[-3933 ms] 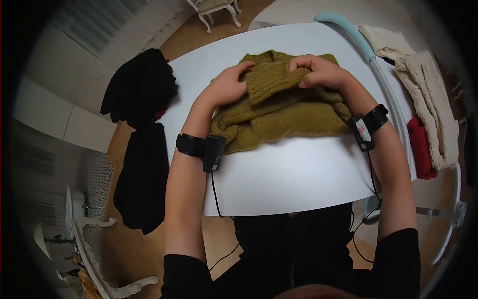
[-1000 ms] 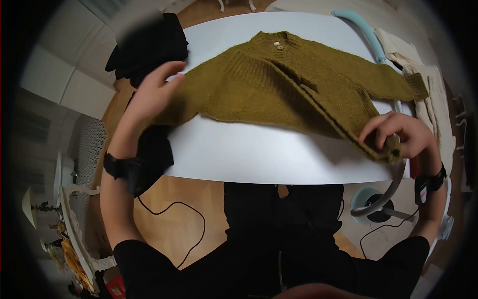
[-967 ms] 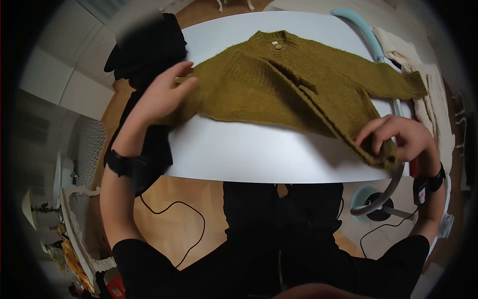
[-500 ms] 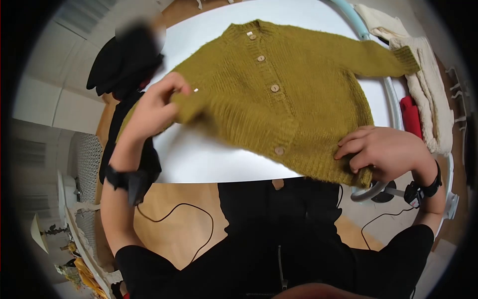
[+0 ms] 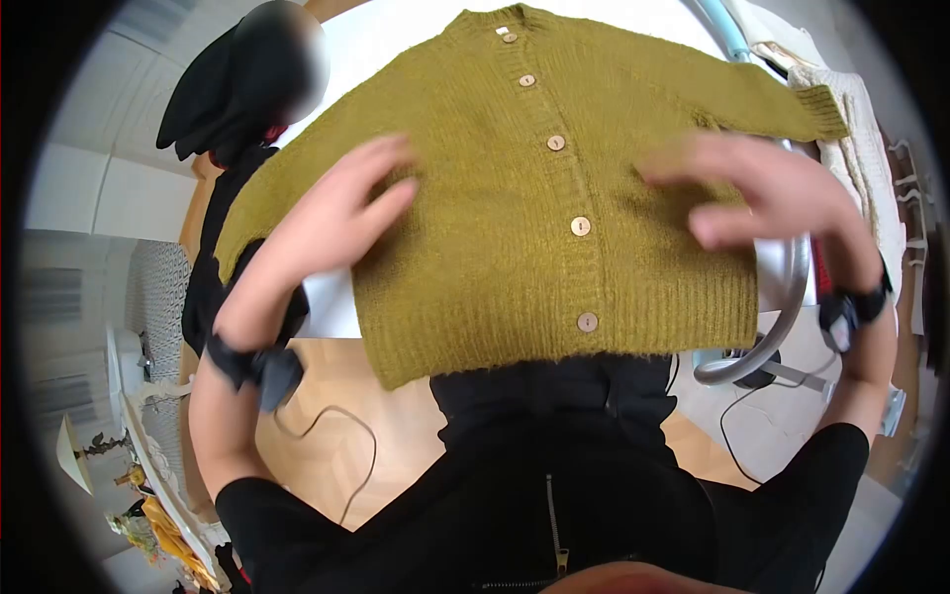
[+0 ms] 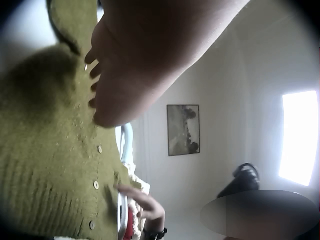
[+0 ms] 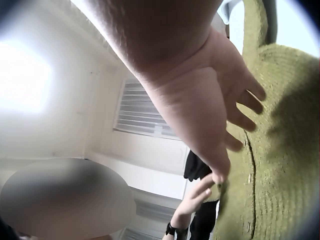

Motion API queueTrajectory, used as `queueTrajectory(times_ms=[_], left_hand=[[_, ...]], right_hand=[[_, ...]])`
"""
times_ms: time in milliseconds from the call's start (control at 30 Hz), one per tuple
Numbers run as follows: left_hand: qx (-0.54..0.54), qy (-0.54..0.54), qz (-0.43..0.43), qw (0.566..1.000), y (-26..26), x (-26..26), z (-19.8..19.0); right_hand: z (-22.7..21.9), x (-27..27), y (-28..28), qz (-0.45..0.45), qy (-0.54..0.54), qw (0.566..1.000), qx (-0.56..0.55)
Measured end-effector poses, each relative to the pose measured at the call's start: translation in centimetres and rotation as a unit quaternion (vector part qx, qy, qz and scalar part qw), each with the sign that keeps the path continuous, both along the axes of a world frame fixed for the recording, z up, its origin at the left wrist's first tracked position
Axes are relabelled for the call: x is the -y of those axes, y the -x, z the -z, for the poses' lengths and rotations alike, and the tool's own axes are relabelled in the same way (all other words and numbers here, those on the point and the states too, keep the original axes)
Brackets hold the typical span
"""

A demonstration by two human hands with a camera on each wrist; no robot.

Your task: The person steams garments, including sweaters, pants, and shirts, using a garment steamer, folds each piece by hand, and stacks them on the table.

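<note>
An olive knitted cardigan (image 5: 475, 218), its buttons fastened down the front, lies spread face up over the white table, its ribbed hem hanging past the near edge. My left hand (image 5: 341, 213) is over its left half with fingers spread and nothing held. Over the right half my right hand (image 5: 777, 188) is blurred, its fingers apart and empty. The right wrist view has the right hand (image 7: 210, 110) just above the knit (image 7: 285, 140), fingers extended. In the left wrist view the left hand (image 6: 120, 80) is beside the cardigan (image 6: 55, 145); whether it touches cannot be told.
Black clothes (image 5: 233, 84) are piled at the far left, with more dark cloth below. Cream knitwear (image 5: 861, 148) lies at the right edge, near a pale blue and grey curved tube (image 5: 792, 287). Thin cables hang from both wrists.
The cardigan went from bunched to spread, its folded front now flattened and its hem drawn towards the body. Both hands have let go of its lower edge and moved inward over it.
</note>
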State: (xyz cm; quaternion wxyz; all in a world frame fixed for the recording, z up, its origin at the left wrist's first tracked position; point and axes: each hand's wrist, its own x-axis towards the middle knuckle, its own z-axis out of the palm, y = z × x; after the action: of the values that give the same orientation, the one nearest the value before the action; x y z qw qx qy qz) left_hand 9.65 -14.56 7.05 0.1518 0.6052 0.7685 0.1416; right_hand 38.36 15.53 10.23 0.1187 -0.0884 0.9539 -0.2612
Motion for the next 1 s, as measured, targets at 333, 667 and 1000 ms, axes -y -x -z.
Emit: queueTrajectory(times_ms=[333, 667, 1000], left_hand=[[-0.212, -0.019, -0.207, 0.955, 5.0, -15.6, 8.9], [-0.227, 0.009, -0.203, 0.953, 8.8, -16.4, 8.9], [-0.132, -0.211, -0.180, 0.952, 10.1, -22.8, 10.5]], right_hand=[[11.1, -4.4, 16.7, 0.289, -0.300, 0.898, -0.144], [13.2, -5.4, 19.5, 0.327, -0.330, 0.865, -0.189], [12.9, -5.3, 19.1, 0.323, -0.328, 0.868, -0.185]])
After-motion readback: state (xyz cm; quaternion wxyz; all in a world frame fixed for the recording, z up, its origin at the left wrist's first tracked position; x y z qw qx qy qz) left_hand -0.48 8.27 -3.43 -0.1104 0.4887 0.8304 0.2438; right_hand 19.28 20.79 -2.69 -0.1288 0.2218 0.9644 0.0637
